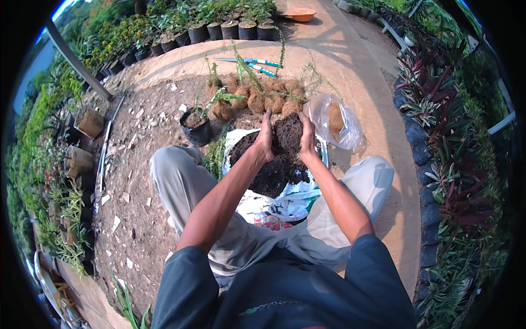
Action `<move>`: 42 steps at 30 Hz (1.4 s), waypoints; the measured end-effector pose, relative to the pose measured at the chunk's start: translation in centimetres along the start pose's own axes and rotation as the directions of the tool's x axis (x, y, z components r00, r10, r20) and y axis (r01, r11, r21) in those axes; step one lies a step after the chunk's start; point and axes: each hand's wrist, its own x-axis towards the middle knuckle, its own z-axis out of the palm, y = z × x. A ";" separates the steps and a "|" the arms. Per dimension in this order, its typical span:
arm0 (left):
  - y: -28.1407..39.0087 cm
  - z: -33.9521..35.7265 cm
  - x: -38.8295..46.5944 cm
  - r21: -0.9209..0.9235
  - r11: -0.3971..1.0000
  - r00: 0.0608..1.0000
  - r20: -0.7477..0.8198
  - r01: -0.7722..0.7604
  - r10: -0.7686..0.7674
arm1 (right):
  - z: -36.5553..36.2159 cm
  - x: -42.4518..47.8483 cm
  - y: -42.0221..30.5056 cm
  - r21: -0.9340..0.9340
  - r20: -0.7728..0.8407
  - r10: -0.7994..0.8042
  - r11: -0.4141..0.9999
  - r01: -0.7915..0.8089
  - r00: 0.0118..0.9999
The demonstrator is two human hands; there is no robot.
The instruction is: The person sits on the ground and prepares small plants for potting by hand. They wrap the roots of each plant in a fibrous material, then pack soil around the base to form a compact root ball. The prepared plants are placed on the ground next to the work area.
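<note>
Over an opened white plastic sack of dark potting soil, my two hands face each other with a clump of dark, fibrous soil between them. My left hand is on the clump's left side, and my right hand presses its right side. Just beyond sit several brown coconut-fibre balls, some with green fern fronds trailing over them. A clear plastic bag holding another fibre ball lies right of my right hand.
Left of the sack stands a black nursery bag with a small fern. Hedge shears with teal handles lie behind the fibre balls. Farther back are potted plants and an orange basin. Plants in black bags line the right.
</note>
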 end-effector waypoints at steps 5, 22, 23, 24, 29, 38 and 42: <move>-0.5 -1.1 2.0 -0.001 0.998 0.998 0.011 -0.068 0.068 | 0.3 0.1 0.4 -0.558 0.189 -0.227 0.776 0.295 0.955; -0.4 0.1 3.4 0.207 0.967 0.931 -0.301 -0.148 0.207 | 2.1 -1.1 -0.7 -0.667 0.373 -0.664 0.293 0.685 0.648; -0.3 -0.1 3.7 0.208 0.967 0.924 -0.321 -0.145 0.207 | 2.2 -1.0 -0.7 -0.677 0.357 -0.664 0.300 0.672 0.657; -0.3 -0.5 3.9 0.208 0.968 0.915 -0.346 -0.141 0.208 | 2.5 -0.8 -0.7 -0.666 0.351 -0.667 0.316 0.675 0.658; 1.1 1.0 1.7 -0.044 0.996 0.993 -0.100 -0.075 0.070 | 1.4 0.5 -1.1 -0.529 0.175 -0.522 0.665 0.527 0.835; 1.3 -0.1 2.4 -0.133 0.987 0.994 -0.068 -0.090 0.082 | 2.2 0.3 -1.4 -0.633 0.334 -0.430 0.557 0.537 0.839; 1.7 -0.3 3.3 -0.171 0.975 0.989 -0.049 -0.145 0.138 | 3.3 -1.2 -3.0 -0.654 0.462 -0.571 0.298 0.696 0.678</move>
